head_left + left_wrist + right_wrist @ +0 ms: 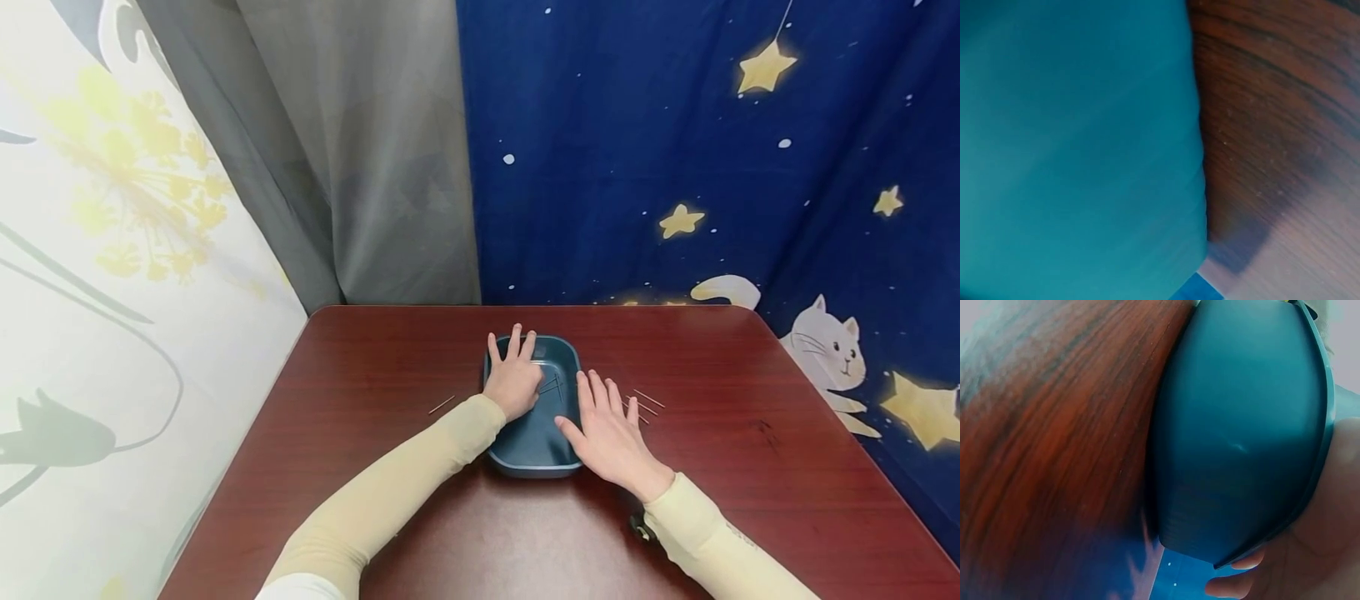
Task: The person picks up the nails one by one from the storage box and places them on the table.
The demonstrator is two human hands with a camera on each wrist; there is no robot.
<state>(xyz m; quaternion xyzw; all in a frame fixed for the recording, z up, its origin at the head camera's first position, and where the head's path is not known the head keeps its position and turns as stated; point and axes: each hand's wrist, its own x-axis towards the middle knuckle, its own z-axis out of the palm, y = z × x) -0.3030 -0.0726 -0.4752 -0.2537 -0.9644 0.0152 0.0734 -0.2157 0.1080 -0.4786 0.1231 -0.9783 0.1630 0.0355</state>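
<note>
A dark teal rectangular tray (534,446) stands on the table, with a few thin dark needle-like sticks (552,385) inside. My left hand (514,385) reaches over its left rim, three fingers spread and the index finger bent down beside the sticks. Whether it pinches one is hidden. My right hand (611,433) lies along the tray's right rim with straight fingers, the thumb over the inside. From the right wrist view, the tray's outer wall (1241,425) fills the middle, with the right palm (1316,537) by the rim. The left wrist view shows mostly the tray's outer wall (1079,150).
Several thin sticks (648,398) lie on the reddish-brown table (375,358) right of the tray, partly behind the right fingers. One thin stick (442,405) lies on the left. Grey and blue curtains (600,167) hang behind the table's far edge.
</note>
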